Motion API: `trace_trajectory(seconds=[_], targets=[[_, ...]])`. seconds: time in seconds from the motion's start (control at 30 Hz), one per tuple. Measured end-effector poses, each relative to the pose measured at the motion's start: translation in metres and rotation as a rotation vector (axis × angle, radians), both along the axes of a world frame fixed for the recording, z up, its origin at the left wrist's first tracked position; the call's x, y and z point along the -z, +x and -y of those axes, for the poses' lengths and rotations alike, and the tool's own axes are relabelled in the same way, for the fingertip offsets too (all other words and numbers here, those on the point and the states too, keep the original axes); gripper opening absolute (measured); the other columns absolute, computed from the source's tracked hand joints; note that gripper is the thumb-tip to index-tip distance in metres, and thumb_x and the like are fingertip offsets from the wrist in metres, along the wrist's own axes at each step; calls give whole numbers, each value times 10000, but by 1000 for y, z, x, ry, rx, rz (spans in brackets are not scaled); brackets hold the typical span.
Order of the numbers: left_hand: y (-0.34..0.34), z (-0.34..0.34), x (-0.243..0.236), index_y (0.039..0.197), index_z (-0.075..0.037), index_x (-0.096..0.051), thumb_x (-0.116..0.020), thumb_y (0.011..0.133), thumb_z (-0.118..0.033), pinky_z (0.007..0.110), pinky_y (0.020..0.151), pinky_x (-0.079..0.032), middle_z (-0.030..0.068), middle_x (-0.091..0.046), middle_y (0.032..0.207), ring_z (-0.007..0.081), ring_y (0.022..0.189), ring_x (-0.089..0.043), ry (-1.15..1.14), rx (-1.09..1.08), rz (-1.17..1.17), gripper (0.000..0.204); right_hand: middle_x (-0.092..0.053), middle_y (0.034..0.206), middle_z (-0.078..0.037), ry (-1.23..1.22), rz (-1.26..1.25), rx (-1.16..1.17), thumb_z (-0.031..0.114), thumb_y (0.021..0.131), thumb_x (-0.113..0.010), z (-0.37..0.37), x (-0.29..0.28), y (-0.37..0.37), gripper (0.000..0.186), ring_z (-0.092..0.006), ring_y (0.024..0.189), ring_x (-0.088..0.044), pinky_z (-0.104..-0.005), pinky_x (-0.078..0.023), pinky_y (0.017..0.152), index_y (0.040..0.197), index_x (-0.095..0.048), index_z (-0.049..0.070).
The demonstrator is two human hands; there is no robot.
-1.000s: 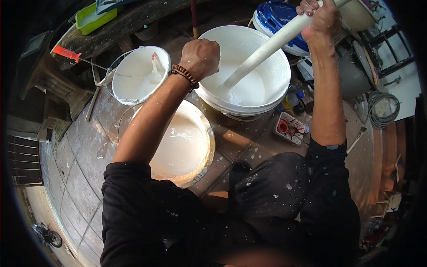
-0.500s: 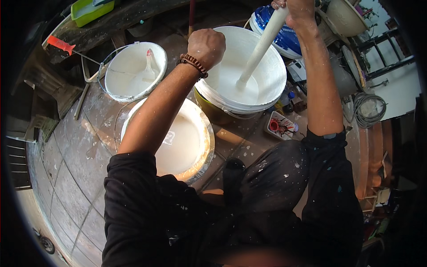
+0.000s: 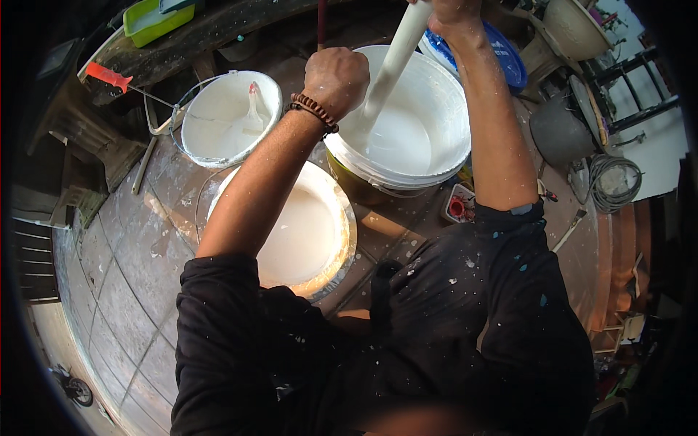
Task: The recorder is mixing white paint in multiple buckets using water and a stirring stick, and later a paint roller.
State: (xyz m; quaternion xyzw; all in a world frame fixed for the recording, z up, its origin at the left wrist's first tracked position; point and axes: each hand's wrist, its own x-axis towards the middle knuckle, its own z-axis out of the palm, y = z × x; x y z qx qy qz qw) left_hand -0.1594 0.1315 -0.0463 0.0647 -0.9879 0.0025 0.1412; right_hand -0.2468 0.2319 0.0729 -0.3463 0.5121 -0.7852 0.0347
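I see the right hand (image 3: 456, 17) pressed closed around the white pole (image 3: 396, 62), which leans with its lower end inside the large bucket (image 3: 449, 109), in the white liquid (image 3: 400, 142). The left hand (image 3: 337, 78) is curled tightly over this bucket's left rim. Nearer stands a tub (image 3: 346, 234); at left, a smaller bucket (image 3: 218, 92) contains a brush (image 3: 254, 115).

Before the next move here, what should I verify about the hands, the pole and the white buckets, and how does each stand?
1. Right hand closed on the white pole: ok.
2. Pole's lower end inside the large white bucket: ok.
3. Left hand gripping that bucket's rim: cannot tell, fingers hidden.
4. Large bucket upright: ok.
5. Smaller white bucket free of tools: not ok, a brush is in it.
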Motion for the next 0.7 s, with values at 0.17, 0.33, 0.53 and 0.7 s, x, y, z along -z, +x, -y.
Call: trace_trajectory(seconds=[0.17, 0.33, 0.53, 0.7], targets=[[5, 8, 5, 867, -60, -768, -587, 882, -103, 376, 681, -583, 149, -731, 825, 282, 778, -729, -6, -20, -5, 187, -395, 506, 40, 9, -63, -8, 187, 871, -711, 4, 12, 7, 249, -80, 365, -376, -244, -332, 355, 760, -497, 125], [-1, 6, 4, 867, -69, -772, -595, 888, -106, 370, 648, -584, 140, -732, 811, 271, 750, -730, 10, -35, -19, 182, -385, 497, 35, 6, -80, 52, 153, 879, -680, -12, 6, 6, 201, -89, 361, -381, -247, -335, 350, 781, -510, 106], [1, 8, 7, 779, -23, -749, -639, 834, -84, 404, 646, -580, 191, -702, 751, 319, 707, -717, 48, -26, -115, 137, -358, 483, 31, 95, -9, -17, 200, 901, -668, -26, 2, -2, 280, -103, 352, -369, -260, -341, 359, 712, -473, 130], [-3, 3, 0, 790, -32, -754, -643, 838, -92, 401, 648, -581, 185, -704, 749, 316, 708, -719, 48, -21, -105, 136, -366, 488, 36, 10, 429, -939, 313, 919, -694, -46, -5, -37, 367, -90, 362, -378, -256, -349, 376, 696, -448, 154]])
